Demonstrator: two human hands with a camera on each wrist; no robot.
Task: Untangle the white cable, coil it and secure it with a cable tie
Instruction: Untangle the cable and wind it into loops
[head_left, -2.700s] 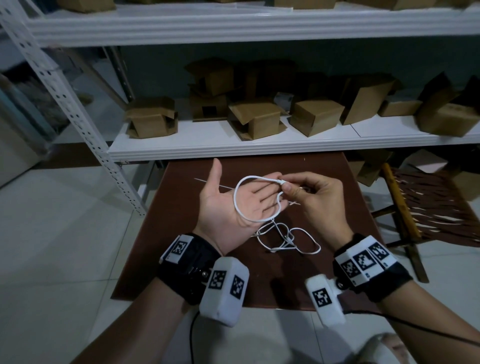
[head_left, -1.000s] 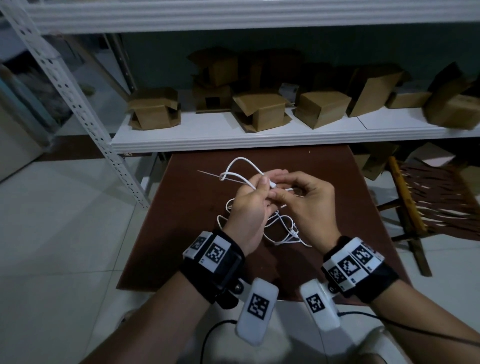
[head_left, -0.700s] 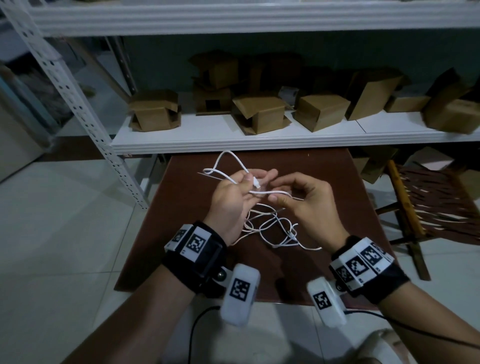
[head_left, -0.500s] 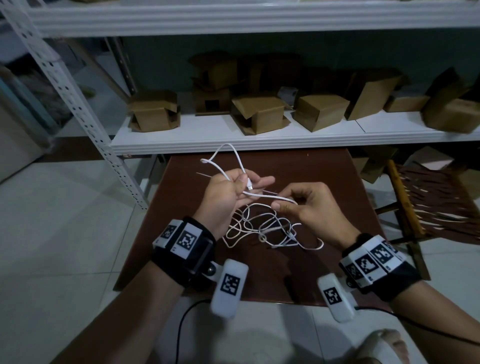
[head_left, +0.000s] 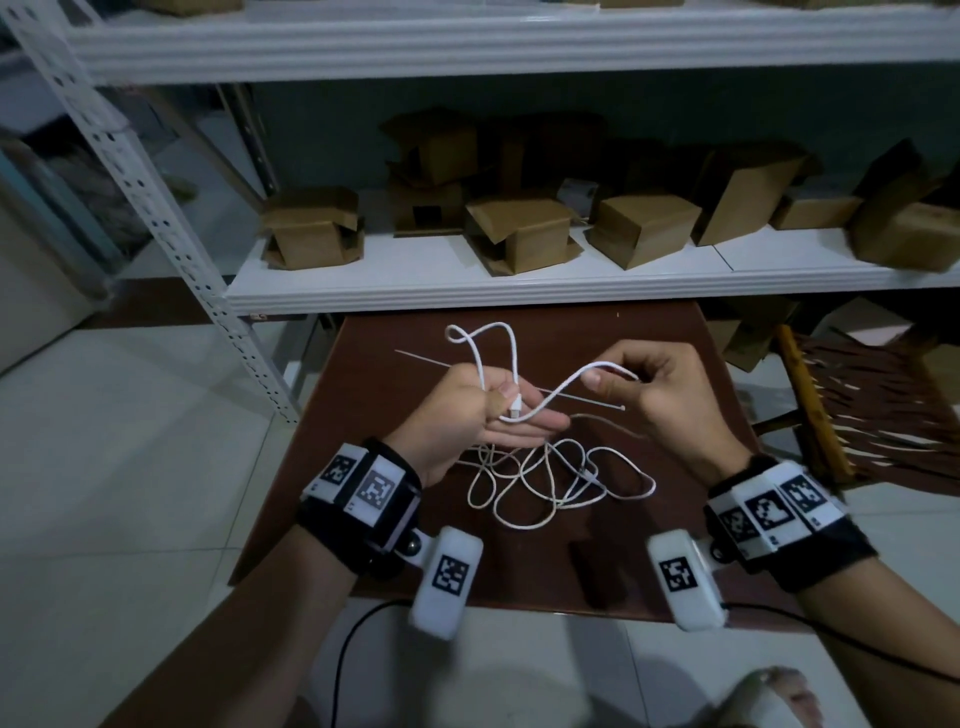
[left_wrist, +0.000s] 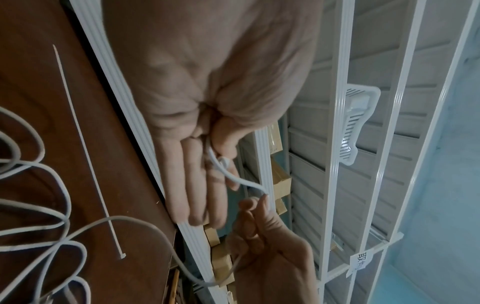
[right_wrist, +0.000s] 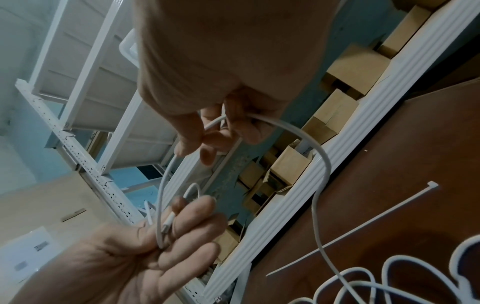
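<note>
White cable (head_left: 558, 387) stretched between both hands' grips.

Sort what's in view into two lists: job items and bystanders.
Job items:
thin white cable, pinched by left hand and right hand
long white plastic cable tie on dark brown table

Bystanders:
brown cardboard boxes
white metal shelf
woven chair

A storeroom or stockroom is suggested. White metal shelving (head_left: 467, 283) on perforated uprights (head_left: 150, 208) is seen, and its shelves are loaded with many small cardboard boxes (head_left: 519, 234), some with open flaps. A handwritten label (left_wrist: 362, 260) is tied to one shelf frame. A brown table (head_left: 519, 566) is set before the shelving on a pale tiled floor (head_left: 130, 467).
</note>
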